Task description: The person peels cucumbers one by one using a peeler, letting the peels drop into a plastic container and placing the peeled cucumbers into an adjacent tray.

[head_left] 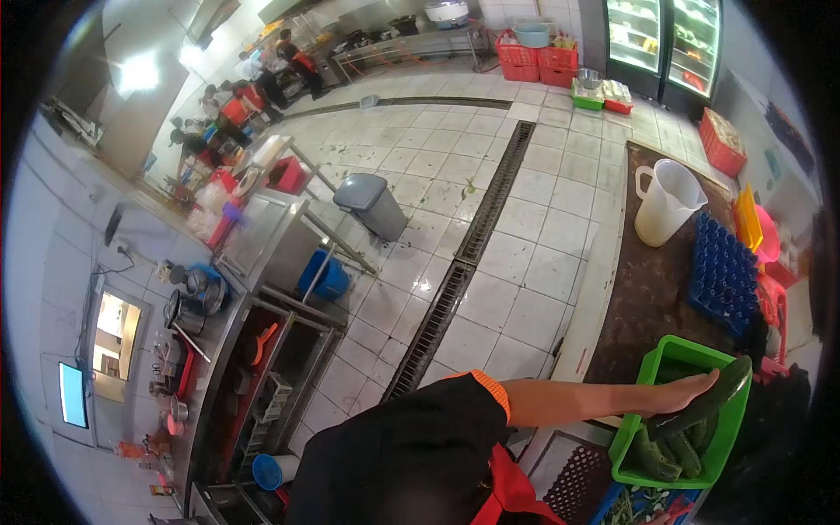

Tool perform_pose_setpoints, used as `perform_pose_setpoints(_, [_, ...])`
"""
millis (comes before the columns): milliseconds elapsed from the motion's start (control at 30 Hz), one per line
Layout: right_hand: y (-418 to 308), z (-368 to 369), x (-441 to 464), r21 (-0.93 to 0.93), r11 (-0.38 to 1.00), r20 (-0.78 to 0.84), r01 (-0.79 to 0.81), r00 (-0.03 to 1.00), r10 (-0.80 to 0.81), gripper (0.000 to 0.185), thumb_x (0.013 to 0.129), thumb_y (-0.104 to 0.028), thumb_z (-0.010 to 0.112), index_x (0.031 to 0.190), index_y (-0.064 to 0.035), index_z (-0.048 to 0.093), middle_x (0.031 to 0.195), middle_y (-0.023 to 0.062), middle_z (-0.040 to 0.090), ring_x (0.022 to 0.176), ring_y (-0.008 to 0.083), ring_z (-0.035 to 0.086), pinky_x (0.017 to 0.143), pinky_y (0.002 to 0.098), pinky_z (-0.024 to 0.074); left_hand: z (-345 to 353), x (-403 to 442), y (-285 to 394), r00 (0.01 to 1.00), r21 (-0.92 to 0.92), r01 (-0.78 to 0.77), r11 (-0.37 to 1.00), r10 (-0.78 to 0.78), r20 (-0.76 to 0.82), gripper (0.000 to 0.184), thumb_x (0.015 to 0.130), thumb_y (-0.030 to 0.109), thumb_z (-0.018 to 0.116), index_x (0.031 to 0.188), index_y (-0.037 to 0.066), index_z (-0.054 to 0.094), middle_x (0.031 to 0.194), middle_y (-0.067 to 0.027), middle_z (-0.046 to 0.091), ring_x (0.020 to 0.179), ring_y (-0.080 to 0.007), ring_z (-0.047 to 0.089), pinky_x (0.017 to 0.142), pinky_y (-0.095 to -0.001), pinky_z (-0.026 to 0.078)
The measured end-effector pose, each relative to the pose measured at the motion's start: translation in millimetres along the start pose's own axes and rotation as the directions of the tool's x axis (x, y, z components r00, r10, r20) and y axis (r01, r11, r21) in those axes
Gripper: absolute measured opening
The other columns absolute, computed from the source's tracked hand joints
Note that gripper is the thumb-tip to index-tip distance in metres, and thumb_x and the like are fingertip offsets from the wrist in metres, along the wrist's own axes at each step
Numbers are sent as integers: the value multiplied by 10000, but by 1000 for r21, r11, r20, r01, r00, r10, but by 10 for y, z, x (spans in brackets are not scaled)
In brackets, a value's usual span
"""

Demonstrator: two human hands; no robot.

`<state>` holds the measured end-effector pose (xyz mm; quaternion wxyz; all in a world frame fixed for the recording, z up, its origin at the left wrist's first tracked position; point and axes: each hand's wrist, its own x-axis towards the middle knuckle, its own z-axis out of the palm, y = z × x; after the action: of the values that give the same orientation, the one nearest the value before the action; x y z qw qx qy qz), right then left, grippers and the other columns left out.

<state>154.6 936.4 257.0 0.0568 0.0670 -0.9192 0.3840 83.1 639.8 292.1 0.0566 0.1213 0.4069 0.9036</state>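
Observation:
My left hand [685, 394] is closed on a large dark green cucumber [722, 391], which it holds at a slant over a bright green plastic basket [646, 360]. Several more cucumbers [658, 460] lie inside the basket below. My arm stretches across from the left, in a black sleeve with an orange cuff [492, 394]. Below the basket, cut green pieces [619, 509] lie at the lower edge of the view. My right hand is out of the picture.
A white pitcher [669, 206] and blue egg trays [724, 271] stand on the dark counter [643, 302]. A grey bin [372, 206] stands on the tiled floor beside a drain grate [464, 276]. Several people [297, 66] work at the back left.

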Motion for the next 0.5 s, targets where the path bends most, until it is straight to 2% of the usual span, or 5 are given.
perform_pose_setpoints(67, [-620, -41, -92, 318, 831, 83, -456, 887, 454, 536, 1005, -465, 220, 1488, -233, 236, 1544, 125, 169, 1420, 249, 176, 1117, 545, 164, 34, -46, 11, 1000, -26, 15, 1000, -15, 10, 772, 883, 702, 306, 1387, 122, 376, 1177, -20, 525, 1047, -112, 510, 878, -297, 471])
perform_pose_setpoints(100, [-627, -40, -111, 331, 804, 86, -494, 864, 496, 537, 1004, -466, 221, 1488, -233, 235, 1544, 125, 169, 1419, 249, 177, 1117, 544, 164, 36, -72, 19, 999, -51, 32, 998, -31, 15, 768, 885, 697, 319, 1395, 125, 366, 1185, -22, 523, 1045, -115, 516, 870, -297, 475])
perform_pose_setpoints(333, [-501, 148, -102, 347, 849, 87, -398, 915, 393, 541, 1001, -469, 233, 1489, -234, 231, 1544, 126, 170, 1418, 248, 182, 1119, 539, 161, 185, -105, 100, 985, 199, 140, 970, -115, -132, 761, 903, 634, 413, 1433, 102, 291, 1181, -53, 535, 990, -129, 545, 844, -302, 485])
perform_pose_setpoints(433, [-472, 140, -116, 344, 852, 85, -394, 917, 389, 543, 1000, -470, 238, 1489, -235, 230, 1544, 126, 171, 1417, 248, 184, 1120, 537, 159, 304, -202, 124, 962, 73, 272, 959, -270, -44, 785, 900, 640, 411, 1428, 71, 294, 1180, -74, 539, 1009, -143, 546, 879, -309, 468])
perform_pose_setpoints(500, [-467, 157, -152, 355, 850, 84, -388, 919, 385, 544, 999, -471, 241, 1489, -235, 229, 1543, 126, 171, 1416, 247, 186, 1120, 536, 158, 266, -75, -217, 969, 84, 244, 966, -245, -2, 806, 896, 647, 410, 1423, 48, 293, 1168, -83, 540, 1006, -158, 549, 853, -308, 481])
